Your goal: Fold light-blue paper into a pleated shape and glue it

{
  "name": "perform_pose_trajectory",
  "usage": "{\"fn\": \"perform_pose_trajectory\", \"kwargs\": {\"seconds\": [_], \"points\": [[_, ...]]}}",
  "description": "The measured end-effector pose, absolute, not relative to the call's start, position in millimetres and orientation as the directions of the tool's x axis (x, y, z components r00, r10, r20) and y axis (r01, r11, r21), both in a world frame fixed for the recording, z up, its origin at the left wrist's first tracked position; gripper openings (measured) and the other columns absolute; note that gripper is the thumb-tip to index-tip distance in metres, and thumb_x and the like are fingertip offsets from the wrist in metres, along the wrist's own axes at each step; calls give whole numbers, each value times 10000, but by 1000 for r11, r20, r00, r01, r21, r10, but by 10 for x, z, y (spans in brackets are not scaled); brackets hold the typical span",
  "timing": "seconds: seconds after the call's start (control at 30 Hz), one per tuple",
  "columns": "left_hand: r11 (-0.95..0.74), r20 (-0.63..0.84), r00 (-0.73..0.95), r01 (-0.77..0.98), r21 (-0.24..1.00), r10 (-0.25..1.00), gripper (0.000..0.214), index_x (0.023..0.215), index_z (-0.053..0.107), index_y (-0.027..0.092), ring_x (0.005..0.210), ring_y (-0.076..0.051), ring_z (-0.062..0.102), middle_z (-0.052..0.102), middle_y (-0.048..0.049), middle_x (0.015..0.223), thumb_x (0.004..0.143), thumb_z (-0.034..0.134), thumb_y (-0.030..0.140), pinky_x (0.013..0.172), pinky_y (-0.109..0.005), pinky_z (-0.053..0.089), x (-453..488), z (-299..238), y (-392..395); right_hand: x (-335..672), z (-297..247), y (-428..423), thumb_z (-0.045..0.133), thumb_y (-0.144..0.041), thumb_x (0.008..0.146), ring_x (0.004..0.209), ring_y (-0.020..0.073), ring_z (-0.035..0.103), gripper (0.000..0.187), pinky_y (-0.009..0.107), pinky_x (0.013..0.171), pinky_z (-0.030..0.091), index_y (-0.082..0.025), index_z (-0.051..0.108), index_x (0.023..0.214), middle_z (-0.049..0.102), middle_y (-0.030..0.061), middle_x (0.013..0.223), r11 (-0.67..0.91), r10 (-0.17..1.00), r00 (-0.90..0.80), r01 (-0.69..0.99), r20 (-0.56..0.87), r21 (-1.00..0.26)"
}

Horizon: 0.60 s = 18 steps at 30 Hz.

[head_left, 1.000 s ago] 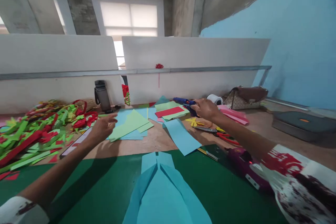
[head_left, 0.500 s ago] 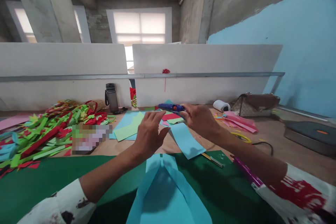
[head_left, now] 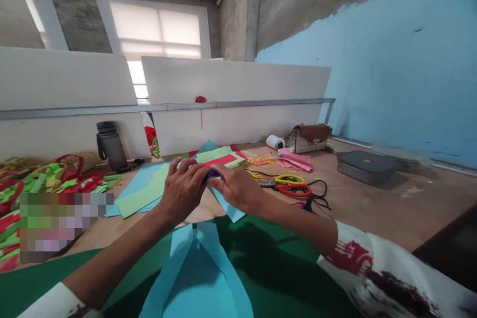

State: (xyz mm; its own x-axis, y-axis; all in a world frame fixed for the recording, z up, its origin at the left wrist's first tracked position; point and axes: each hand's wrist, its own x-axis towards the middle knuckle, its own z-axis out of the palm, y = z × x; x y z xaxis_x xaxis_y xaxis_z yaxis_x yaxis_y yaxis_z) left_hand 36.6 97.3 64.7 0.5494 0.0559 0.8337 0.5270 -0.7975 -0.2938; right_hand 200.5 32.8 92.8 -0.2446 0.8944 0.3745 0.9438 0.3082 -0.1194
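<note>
In the head view, my right hand (head_left: 234,186) is closed on a slim dark blue tool (head_left: 213,173). Only a short piece of it shows between the fingers, so its exact kind is hidden. My left hand (head_left: 184,184) meets the right one there, its fingers bent over the tool's far end. Below both hands, a folded light blue paper piece (head_left: 201,290) lies on the green mat (head_left: 283,268), two flaps slanting down from its top. Just beyond my hands are a light blue sheet (head_left: 229,206) and a light green sheet (head_left: 143,194).
Scissors with red and yellow handles (head_left: 294,190) lie on the brown table (head_left: 357,203) with a black cord. Paper scraps (head_left: 63,181) are heaped left, near a dark bottle (head_left: 112,146). Farther right are a handbag (head_left: 311,138) and a grey case (head_left: 365,166).
My right hand has brought the dark blue tool down and toward my left hand, whose fingers have bent over it. The view has turned right, showing the scissors.
</note>
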Motion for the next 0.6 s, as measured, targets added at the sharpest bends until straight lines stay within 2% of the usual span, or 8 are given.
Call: {"fn": "perform_pose_trajectory", "kwargs": {"seconds": [0.07,0.13,0.2,0.3,0.47,0.6], "points": [[-786,847,531,531,-317,17,89,946,588,172,939,-281,578,708,-53,913,872,541,159,910,-485,356,385,670,992,2180,989,446,218,-222,1007,790,135,638,371,239,665,429,-159,522,1210,699,46,916,327,914,-259,926,313,-189],[-781,855,519,529,-333,-13,83,946,588,183,946,-277,576,711,-42,915,874,550,168,939,-501,332,410,686,992,2389,1026,569,355,-173,971,800,129,633,294,237,690,452,-165,550,1191,694,26,949,320,934,-268,921,234,-221],[-783,859,512,523,-336,-27,86,941,590,191,956,-273,573,713,-31,919,867,558,161,959,-508,313,436,689,974,2601,1033,672,495,-210,923,847,159,624,229,287,739,483,-157,593,1124,674,40,990,297,951,-266,929,160,-220],[-796,858,513,510,-327,-23,101,922,596,195,969,-279,570,715,-20,938,848,567,133,972,-525,291,477,680,944,2886,1008,792,557,-334,900,949,206,600,304,399,792,514,-161,568,1150,590,72,1147,237,971,-222,951,95,-199],[-820,846,533,498,-282,33,73,878,619,211,993,-293,560,719,-11,920,827,594,164,992,-546,256,598,715,988,3341,969,947,548,-333,905,985,211,587,321,420,818,507,-174,547,1184,566,84,1190,10,990,12,988,143,-152],[-850,830,549,481,-215,101,57,865,634,220,988,-289,559,720,-12,915,809,637,222,991,-542,258,806,786,1089,3709,947,898,551,-333,904,985,212,588,331,422,815,507,-170,540,1192,564,86,1190,-186,949,220,969,227,-161]]}}
